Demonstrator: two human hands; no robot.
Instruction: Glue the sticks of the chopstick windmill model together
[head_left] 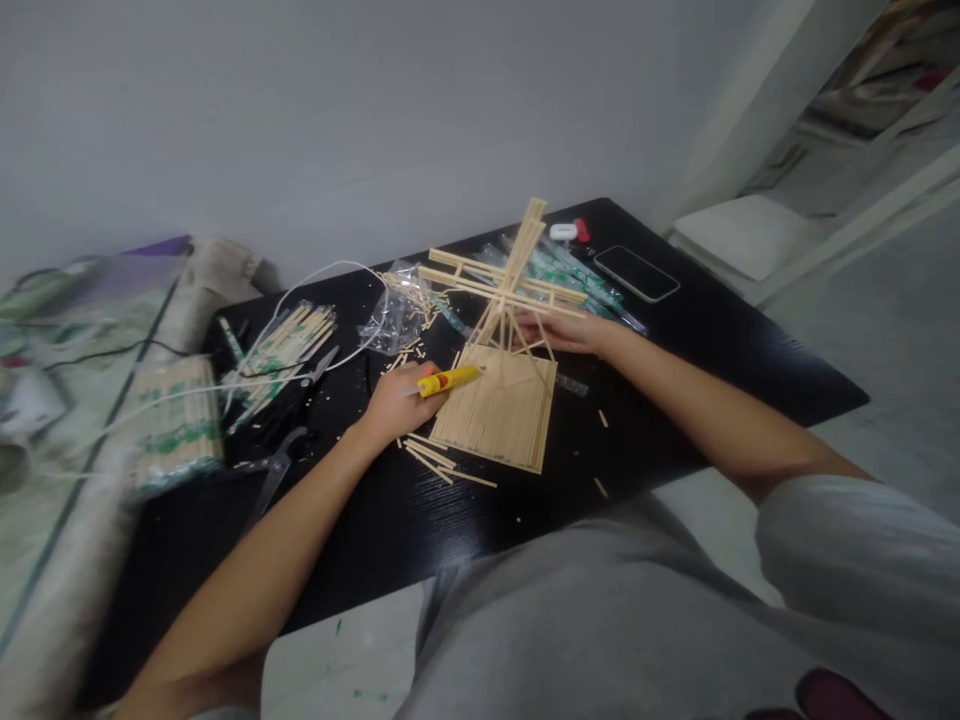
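A windmill model [504,300] built of thin wooden sticks stands on a square stick base [501,412] on a low black table [675,380]. My left hand [397,400] is closed around a yellow glue gun [448,380], whose tip points at the base's left edge. My right hand [564,330] reaches behind the model's frame and rests against its leaning sticks, fingers partly hidden by them. Loose cut sticks [439,462] lie just left of the base.
Scissors [276,470], bundles of wrapped chopsticks [289,345], a clear plastic bag [396,315] and a white cord [322,275] crowd the table's left. A phone [636,273] lies at the back right. More stick packs [176,425] sit off the left edge.
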